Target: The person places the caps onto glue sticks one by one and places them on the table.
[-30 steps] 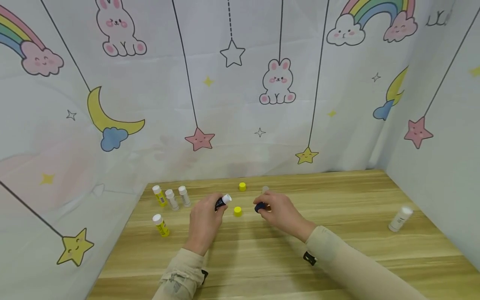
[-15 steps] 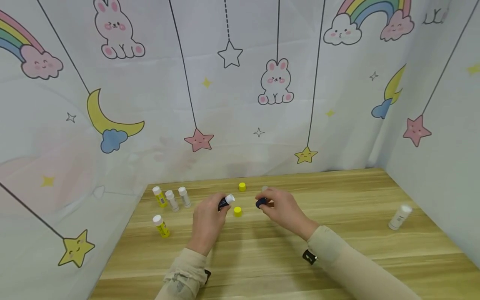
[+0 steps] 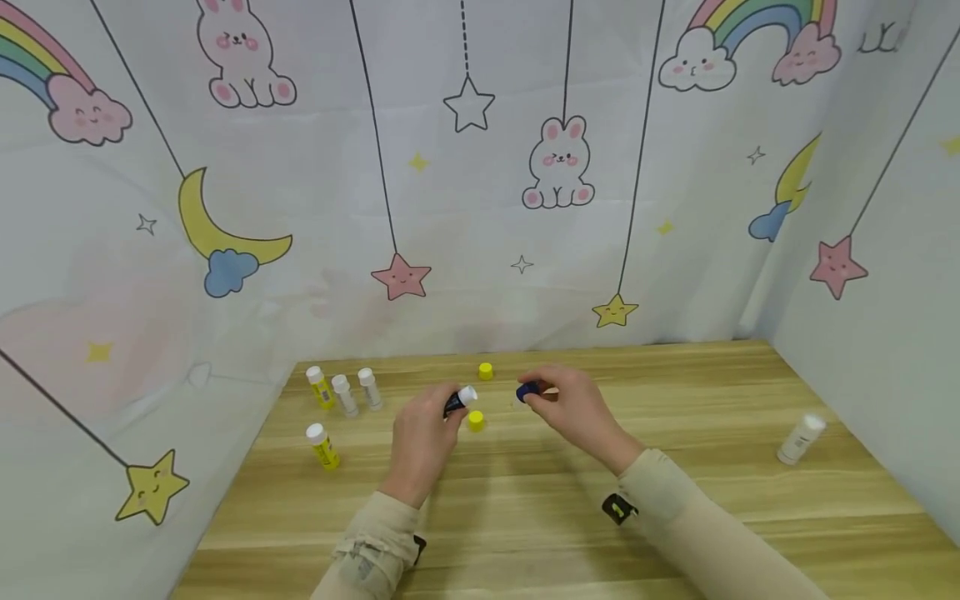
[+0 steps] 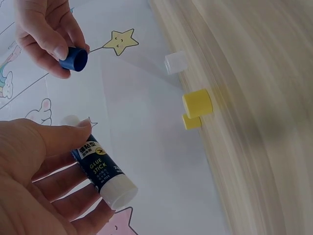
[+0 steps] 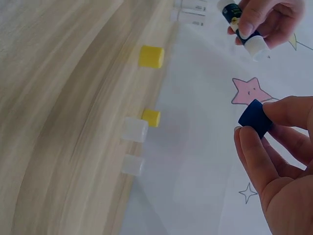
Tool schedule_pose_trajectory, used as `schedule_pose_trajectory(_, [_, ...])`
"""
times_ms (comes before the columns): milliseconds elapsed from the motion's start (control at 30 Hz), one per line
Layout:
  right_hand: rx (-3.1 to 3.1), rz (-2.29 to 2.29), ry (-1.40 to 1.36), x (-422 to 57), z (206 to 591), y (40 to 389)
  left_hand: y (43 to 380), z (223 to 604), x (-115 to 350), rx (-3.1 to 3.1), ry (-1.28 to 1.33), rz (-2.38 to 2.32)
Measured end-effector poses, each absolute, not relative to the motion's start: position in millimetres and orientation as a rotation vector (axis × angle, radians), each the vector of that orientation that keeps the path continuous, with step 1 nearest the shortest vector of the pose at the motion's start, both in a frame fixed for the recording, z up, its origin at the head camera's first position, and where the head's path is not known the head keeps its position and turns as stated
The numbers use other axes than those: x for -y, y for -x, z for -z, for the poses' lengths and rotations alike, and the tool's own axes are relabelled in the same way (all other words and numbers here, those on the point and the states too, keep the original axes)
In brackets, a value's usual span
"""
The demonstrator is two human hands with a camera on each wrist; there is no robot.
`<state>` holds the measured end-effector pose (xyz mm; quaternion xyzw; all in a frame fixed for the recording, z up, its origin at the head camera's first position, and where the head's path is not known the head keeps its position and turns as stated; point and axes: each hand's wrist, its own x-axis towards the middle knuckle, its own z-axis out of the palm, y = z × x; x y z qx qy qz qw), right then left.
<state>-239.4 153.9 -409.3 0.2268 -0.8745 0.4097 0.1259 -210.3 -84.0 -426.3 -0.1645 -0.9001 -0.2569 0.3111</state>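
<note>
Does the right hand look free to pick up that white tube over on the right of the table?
Probably not yet: the right hand pinches a blue cap, so it is busy. If it set the blue cap down, nothing visible stands between it and the white tube.

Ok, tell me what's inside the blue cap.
The left wrist view shows only the dark inner wall of the blue cap, which the right hand pinches. The deeper inside is hidden by its rim and shadow.
</note>
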Motion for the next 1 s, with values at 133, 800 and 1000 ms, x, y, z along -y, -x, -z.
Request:
schedule_pose_trajectory(133, [2.517, -1.271, -0.645, -155.6, 405.3, 239.4, 210.7, 425.7, 83.1, 2.366, 0.449, 0.667])
schedule_pose_trajectory(800, [2.460, -1.388, -0.547, -156.3, 395.9, 241.3, 207.6, 426.1, 71.0, 2.354, 0.506, 0.673])
schedule_pose_trajectory(1000, [2.447, -1.401, -0.558, -152.6, 396.2, 239.9, 208.3, 427.0, 67.2, 2.336, 0.526, 0.677])
